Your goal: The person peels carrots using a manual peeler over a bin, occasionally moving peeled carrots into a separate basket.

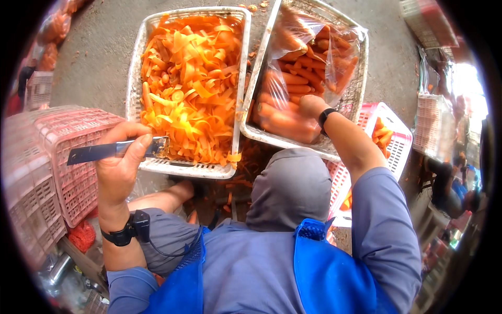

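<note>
My left hand (117, 165) is closed around a peeler (90, 153) with a dark, flat handle. The peeler's metal head (158, 147) points right, over the near left corner of a white crate (134, 78) heaped with orange carrot peelings (196, 89). My right hand (312, 107) reaches into a second white crate (362, 63), its fingers curled down among whole carrots (308, 73). Those fingertips are hidden, so what they grip cannot be made out. Clear plastic (334, 60) lines this crate and partly covers the carrots.
Pink and white crates (78, 157) stand stacked at the left. A pink-and-white basket (400, 149) holding orange pieces (381, 137) sits beside my right arm. More crates (434, 123) stand at the far right. Scraps lie on the grey concrete floor (99, 63).
</note>
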### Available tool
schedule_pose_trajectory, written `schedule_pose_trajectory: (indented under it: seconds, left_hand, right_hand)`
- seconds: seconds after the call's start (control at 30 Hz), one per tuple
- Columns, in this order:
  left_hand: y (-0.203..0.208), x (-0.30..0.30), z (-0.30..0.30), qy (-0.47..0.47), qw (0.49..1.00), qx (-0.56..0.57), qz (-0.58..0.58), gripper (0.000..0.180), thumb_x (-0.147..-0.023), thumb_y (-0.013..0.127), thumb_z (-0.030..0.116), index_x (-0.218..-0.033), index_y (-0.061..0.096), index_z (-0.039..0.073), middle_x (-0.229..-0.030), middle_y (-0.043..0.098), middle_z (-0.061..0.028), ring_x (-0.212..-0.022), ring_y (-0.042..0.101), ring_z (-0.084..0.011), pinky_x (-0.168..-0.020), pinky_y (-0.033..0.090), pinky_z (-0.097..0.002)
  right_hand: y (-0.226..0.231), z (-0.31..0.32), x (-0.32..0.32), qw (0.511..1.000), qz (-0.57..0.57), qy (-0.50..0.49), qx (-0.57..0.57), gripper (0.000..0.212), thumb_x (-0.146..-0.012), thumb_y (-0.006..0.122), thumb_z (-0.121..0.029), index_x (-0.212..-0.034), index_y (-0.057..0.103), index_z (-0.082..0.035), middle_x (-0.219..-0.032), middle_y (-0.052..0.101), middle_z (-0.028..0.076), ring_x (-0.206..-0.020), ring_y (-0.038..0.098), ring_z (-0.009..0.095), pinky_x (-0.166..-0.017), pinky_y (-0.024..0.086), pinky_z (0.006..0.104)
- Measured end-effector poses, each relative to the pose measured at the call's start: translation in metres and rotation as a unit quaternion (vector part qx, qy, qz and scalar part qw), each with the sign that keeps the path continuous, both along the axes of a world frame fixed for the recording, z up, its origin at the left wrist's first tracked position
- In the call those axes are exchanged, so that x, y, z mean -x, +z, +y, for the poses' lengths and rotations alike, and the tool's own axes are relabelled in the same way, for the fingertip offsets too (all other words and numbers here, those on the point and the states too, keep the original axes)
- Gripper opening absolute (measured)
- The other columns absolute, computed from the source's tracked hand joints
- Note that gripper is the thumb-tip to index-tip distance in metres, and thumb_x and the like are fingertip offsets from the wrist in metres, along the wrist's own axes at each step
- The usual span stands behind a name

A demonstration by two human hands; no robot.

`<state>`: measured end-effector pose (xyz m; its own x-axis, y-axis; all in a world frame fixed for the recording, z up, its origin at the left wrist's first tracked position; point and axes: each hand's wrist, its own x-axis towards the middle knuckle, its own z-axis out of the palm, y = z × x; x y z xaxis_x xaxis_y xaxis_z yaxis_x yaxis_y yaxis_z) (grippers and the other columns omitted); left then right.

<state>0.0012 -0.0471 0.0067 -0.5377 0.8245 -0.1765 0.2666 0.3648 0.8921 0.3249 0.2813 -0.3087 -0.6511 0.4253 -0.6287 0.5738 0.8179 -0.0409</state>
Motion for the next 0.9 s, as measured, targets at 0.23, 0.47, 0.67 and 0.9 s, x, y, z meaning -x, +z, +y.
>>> schedule_pose_trajectory:
  seconds: [0.23, 0.47, 0.67, 0.9]
  left_hand:
    - [0.001, -0.003, 0.001, -0.021, 0.999, 0.006, 0.033, 0.008, -0.090, 0.069, 0.003, -0.095, 0.067, -0.002, -0.084, 0.064, -0.0023, -0.077, 0.056, -0.0087, -0.069, 0.046, -0.0229]
    - [-0.002, 0.000, 0.003, -0.039, 0.997, 0.006, 0.065, 0.008, -0.088, 0.069, 0.001, -0.094, 0.067, -0.003, -0.085, 0.066, -0.0051, -0.077, 0.058, -0.0110, -0.070, 0.047, -0.0244]
    - [0.001, -0.004, -0.001, -0.027, 0.998, 0.001, 0.050, 0.007, -0.088, 0.069, 0.003, -0.094, 0.067, -0.002, -0.084, 0.066, -0.0045, -0.076, 0.058, -0.0104, -0.070, 0.047, -0.0241]
    - [-0.001, -0.010, -0.003, -0.013, 0.995, -0.034, -0.088, 0.009, -0.093, 0.067, 0.010, -0.096, 0.068, 0.002, -0.082, 0.066, -0.0001, -0.072, 0.059, -0.0068, -0.064, 0.046, -0.0219]
  right_hand:
    - [-0.001, -0.004, 0.010, 0.990, 0.094, -0.063, -0.080, 0.031, -0.085, 0.061, -0.032, -0.086, 0.073, -0.004, -0.089, 0.072, 0.017, -0.087, 0.070, 0.034, -0.077, 0.056, 0.0448]
    - [-0.001, 0.001, 0.020, 0.997, 0.054, 0.021, -0.059, 0.034, -0.085, 0.064, -0.040, -0.086, 0.072, -0.007, -0.088, 0.072, 0.015, -0.086, 0.070, 0.033, -0.075, 0.056, 0.0455]
    - [0.021, -0.002, 0.004, 0.991, 0.070, -0.052, -0.098, 0.031, -0.079, 0.071, -0.035, -0.091, 0.073, -0.007, -0.090, 0.073, 0.015, -0.091, 0.070, 0.033, -0.078, 0.056, 0.0446]
    - [0.136, 0.011, -0.003, 0.788, 0.332, -0.508, 0.103, 0.027, -0.084, 0.071, -0.028, -0.083, 0.065, -0.002, -0.069, 0.064, 0.005, -0.051, 0.063, 0.014, -0.047, 0.050, 0.0263]
